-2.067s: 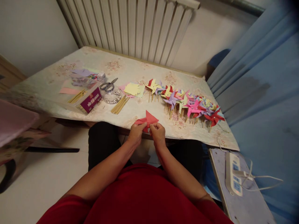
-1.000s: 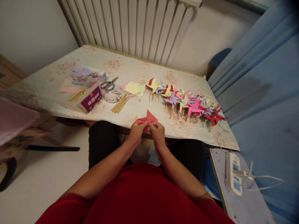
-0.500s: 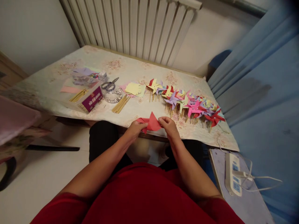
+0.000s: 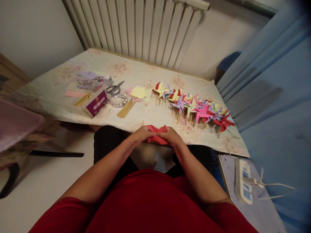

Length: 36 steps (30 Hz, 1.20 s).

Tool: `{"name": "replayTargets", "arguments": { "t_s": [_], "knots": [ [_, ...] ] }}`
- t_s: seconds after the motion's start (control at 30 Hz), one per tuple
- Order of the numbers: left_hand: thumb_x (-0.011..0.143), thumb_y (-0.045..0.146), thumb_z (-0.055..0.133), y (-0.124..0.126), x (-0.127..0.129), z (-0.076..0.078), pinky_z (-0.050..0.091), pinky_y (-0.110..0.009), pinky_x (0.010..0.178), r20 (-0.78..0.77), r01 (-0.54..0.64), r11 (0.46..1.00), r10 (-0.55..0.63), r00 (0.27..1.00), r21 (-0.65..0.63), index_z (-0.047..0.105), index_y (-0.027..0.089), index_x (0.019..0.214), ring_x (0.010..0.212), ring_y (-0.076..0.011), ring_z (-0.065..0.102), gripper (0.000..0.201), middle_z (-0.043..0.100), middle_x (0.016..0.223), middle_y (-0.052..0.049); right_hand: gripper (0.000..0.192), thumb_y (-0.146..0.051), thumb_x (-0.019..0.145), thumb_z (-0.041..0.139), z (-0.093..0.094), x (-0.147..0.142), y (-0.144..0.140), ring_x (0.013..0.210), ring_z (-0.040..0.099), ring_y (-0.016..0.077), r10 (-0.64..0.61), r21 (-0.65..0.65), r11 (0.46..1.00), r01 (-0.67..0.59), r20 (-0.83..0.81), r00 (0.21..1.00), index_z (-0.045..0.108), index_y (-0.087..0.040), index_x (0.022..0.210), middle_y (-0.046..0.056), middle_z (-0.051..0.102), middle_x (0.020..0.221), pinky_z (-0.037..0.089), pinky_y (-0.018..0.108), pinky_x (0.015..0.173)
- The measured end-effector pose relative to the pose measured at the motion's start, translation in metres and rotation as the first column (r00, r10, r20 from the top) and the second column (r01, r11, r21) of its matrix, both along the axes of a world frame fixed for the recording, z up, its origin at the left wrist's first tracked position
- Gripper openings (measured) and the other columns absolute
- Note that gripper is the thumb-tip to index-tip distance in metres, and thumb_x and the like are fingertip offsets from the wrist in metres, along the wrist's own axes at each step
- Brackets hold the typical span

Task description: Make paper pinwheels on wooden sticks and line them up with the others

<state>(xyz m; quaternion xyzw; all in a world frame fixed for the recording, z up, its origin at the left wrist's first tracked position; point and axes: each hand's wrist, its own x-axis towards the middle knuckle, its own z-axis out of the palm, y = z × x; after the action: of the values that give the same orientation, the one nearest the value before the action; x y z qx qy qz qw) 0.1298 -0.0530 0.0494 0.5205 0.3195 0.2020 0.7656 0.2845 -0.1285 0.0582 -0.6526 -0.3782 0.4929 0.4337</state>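
Observation:
Both my hands hold a piece of red paper (image 4: 157,135) at the near edge of the table (image 4: 150,69). My left hand (image 4: 141,134) pinches its left side and my right hand (image 4: 172,137) pinches its right side. The paper's corners are folded in toward the middle, pinwheel-like. A row of finished paper pinwheels (image 4: 194,106) on wooden sticks lies on the table just beyond my right hand. A bundle of loose wooden sticks (image 4: 125,109) lies beyond my left hand.
Scissors (image 4: 114,88), a clear dish of pins (image 4: 118,100), yellow paper squares (image 4: 138,92), a purple box (image 4: 95,103) and coloured paper lie at the table's left. A radiator (image 4: 136,29) stands behind. A power strip (image 4: 243,179) lies on a board at right, next to blue fabric.
The red paper was a flat pointed shape held up between my hands. My right hand swung out to its right side, and now the corners are gathered in and the paper sits lower.

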Motion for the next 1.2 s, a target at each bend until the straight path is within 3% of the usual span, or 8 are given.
{"name": "replayTargets", "arguments": {
  "t_s": [0.17, 0.33, 0.5, 0.6, 0.67, 0.8, 1.03, 1.2],
  "knots": [
    [0.060, 0.021, 0.079, -0.001, 0.000, 0.000, 0.038, -0.023, 0.050, 0.021, 0.004, 0.999, -0.003, 1.000, -0.052, 0.073, 0.014, 0.069, 0.052, -0.0127, 0.056, 0.013, 0.067, 0.063, -0.006, 0.018, -0.032, 0.060, 0.068, -0.007, 0.000, -0.001, 0.045, 0.039, 0.0076, -0.018, 0.021, 1.000, 0.017, 0.058, 0.998, 0.057, -0.018, 0.060, -0.007, 0.052, 0.050, 0.027, 0.021, 0.044],
    [0.067, 0.034, 0.080, -0.004, -0.003, -0.006, 0.045, -0.023, 0.055, 0.141, 0.025, 0.970, 0.010, 0.990, -0.242, 0.073, 0.014, 0.076, 0.060, -0.0145, 0.061, 0.023, 0.071, 0.072, -0.008, 0.017, -0.033, 0.061, 0.067, -0.017, -0.003, 0.000, 0.047, 0.043, 0.0087, -0.113, 0.063, 0.991, 0.115, -0.033, 0.993, 0.057, -0.019, 0.061, -0.005, 0.056, 0.052, 0.032, 0.021, 0.046],
    [0.070, 0.045, 0.081, -0.010, -0.005, -0.017, 0.052, -0.029, 0.066, 0.197, -0.076, 0.875, 0.191, 0.962, -0.479, 0.071, 0.018, 0.092, 0.068, -0.0157, 0.065, 0.037, 0.072, 0.085, -0.006, 0.017, -0.032, 0.061, 0.068, -0.022, -0.009, 0.001, 0.051, 0.051, 0.0118, -0.216, 0.112, 0.966, 0.234, -0.153, 0.964, 0.062, -0.018, 0.067, -0.002, 0.063, 0.059, 0.041, 0.024, 0.050],
    [0.066, 0.047, 0.084, -0.017, -0.005, -0.024, 0.053, -0.031, 0.072, 0.243, -0.106, 0.815, 0.290, 0.926, -0.569, 0.069, 0.018, 0.088, 0.073, -0.0166, 0.066, 0.040, 0.071, 0.085, -0.006, 0.022, -0.032, 0.060, 0.069, -0.024, -0.013, 0.004, 0.057, 0.057, 0.0146, -0.286, 0.136, 0.937, 0.320, -0.221, 0.932, 0.066, -0.017, 0.075, 0.001, 0.068, 0.068, 0.047, 0.027, 0.056],
    [0.063, 0.043, 0.087, -0.022, -0.004, -0.028, 0.052, -0.030, 0.074, 0.263, -0.131, 0.806, 0.336, 0.904, -0.577, 0.069, 0.017, 0.085, 0.077, -0.0168, 0.066, 0.038, 0.071, 0.084, -0.006, 0.022, -0.031, 0.059, 0.068, -0.027, -0.014, 0.006, 0.058, 0.058, 0.0148, -0.334, 0.153, 0.915, 0.373, -0.230, 0.914, 0.065, -0.017, 0.075, 0.000, 0.068, 0.069, 0.048, 0.027, 0.058],
    [0.061, 0.031, 0.089, -0.031, 0.004, -0.034, 0.049, -0.026, 0.073, 0.272, -0.169, 0.844, 0.344, 0.899, -0.509, 0.070, 0.017, 0.087, 0.075, -0.0138, 0.064, 0.035, 0.070, 0.082, -0.003, 0.016, -0.032, 0.061, 0.066, -0.033, -0.017, 0.010, 0.054, 0.054, 0.0130, -0.395, 0.159, 0.890, 0.426, -0.196, 0.898, 0.061, -0.019, 0.069, -0.002, 0.063, 0.063, 0.045, 0.026, 0.056],
    [0.058, 0.027, 0.088, -0.035, 0.025, -0.024, 0.048, -0.025, 0.072, 0.305, -0.284, 0.843, 0.448, 0.840, -0.457, 0.068, 0.017, 0.088, 0.073, -0.0119, 0.061, 0.037, 0.069, 0.083, 0.000, 0.017, -0.036, 0.064, 0.065, -0.035, -0.026, 0.014, 0.054, 0.053, 0.0131, -0.454, 0.185, 0.852, 0.489, -0.204, 0.867, 0.058, -0.020, 0.068, -0.003, 0.061, 0.062, 0.043, 0.025, 0.053],
    [0.060, 0.032, 0.087, -0.033, 0.029, -0.022, 0.047, -0.023, 0.067, 0.328, -0.261, 0.839, 0.445, 0.833, -0.478, 0.065, 0.018, 0.082, 0.073, -0.0112, 0.061, 0.033, 0.068, 0.082, 0.000, 0.019, -0.038, 0.063, 0.065, -0.037, -0.027, 0.024, 0.057, 0.056, 0.0141, -0.493, 0.184, 0.824, 0.537, -0.237, 0.837, 0.057, -0.021, 0.068, -0.002, 0.062, 0.062, 0.043, 0.024, 0.051]
  ]
}}
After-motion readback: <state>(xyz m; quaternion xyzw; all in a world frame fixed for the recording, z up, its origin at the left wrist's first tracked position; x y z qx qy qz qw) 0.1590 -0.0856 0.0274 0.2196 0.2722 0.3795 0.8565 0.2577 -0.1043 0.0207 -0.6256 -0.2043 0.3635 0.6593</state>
